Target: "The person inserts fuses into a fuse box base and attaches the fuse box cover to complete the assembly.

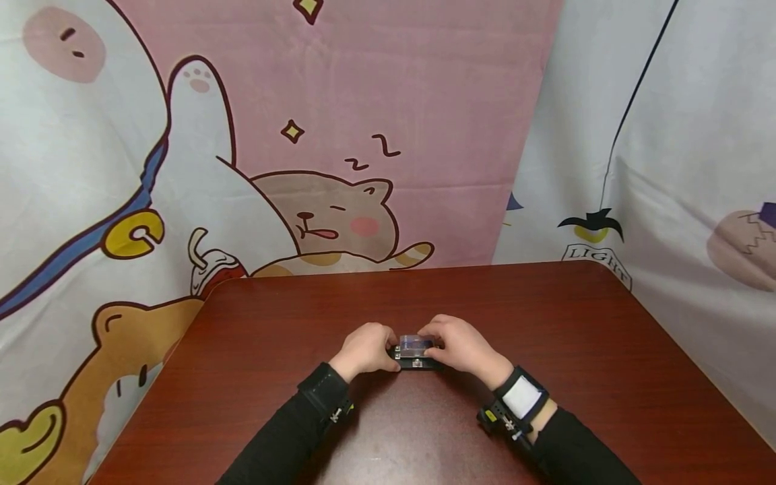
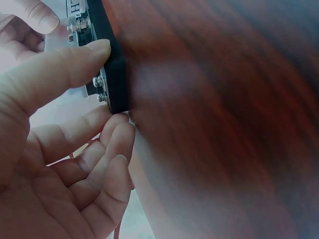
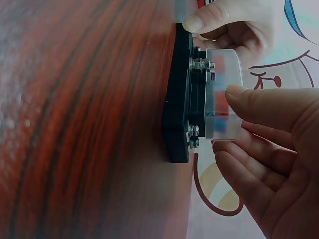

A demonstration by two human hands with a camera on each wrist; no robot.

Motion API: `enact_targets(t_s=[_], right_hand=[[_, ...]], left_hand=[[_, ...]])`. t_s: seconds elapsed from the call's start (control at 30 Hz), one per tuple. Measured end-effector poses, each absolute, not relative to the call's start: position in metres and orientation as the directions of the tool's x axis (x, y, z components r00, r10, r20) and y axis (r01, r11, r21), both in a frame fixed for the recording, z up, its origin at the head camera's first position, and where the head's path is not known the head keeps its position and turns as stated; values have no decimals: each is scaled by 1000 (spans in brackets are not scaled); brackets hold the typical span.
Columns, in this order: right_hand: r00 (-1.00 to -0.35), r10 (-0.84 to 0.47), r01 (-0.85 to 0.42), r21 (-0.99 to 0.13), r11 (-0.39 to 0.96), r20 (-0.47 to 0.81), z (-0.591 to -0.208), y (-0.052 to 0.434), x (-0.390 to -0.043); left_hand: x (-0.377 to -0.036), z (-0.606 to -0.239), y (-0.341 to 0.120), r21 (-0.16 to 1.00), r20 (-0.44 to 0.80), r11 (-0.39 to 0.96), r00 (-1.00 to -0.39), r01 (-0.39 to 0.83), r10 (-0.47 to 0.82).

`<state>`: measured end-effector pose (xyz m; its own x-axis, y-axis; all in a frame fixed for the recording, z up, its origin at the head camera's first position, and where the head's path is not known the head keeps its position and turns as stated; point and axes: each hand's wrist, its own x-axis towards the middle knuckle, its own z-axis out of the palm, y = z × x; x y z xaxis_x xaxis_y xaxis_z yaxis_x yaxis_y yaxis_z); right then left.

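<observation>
A small black block with a clear cover (image 1: pixel 415 351) sits on the counter (image 1: pixel 545 323) at center. The left hand (image 1: pixel 366 349) pinches its 9 o'clock end; the right hand (image 1: pixel 462 347) at 3 o'clock closes its grip round the clear cover (image 3: pixel 224 94).

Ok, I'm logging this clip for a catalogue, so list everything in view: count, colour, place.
Block with clear cover: one, black base, clear plastic cover, metal nuts, on the table's middle between both hands.
Table: one, reddish-brown wood grain, fills the lower frame.
Backdrop cloth: pink and white, cartoon cats, behind the table.
Wrist straps: one on each wrist, black, the right with a white patch.
Sleeves: two, black, on the forearms.
Left hand: one, grips the block's left end.
Right hand: one, fingers on the clear cover at the right end.
</observation>
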<state>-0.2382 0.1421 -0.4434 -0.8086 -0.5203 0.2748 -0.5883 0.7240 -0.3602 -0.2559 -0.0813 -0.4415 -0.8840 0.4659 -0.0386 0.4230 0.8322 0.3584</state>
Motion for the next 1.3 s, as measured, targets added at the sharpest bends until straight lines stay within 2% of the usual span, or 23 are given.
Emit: enact_targets(t_s=[0.5, 0.7, 1.3], right_hand=[[-794, -542, -608, -329, 723, 276, -445, 141, -241], [-807, -532, -590, -322, 740, 257, -446, 140, -243], [-800, -547, -599, -378, 706, 246, -449, 139, -238]], left_hand=[[-257, -440, -82, 363, -47, 832, -883, 420, 466], [-257, -440, -82, 366, -46, 831, -884, 418, 465], [-252, -445, -86, 407, -66, 815, -877, 412, 476]])
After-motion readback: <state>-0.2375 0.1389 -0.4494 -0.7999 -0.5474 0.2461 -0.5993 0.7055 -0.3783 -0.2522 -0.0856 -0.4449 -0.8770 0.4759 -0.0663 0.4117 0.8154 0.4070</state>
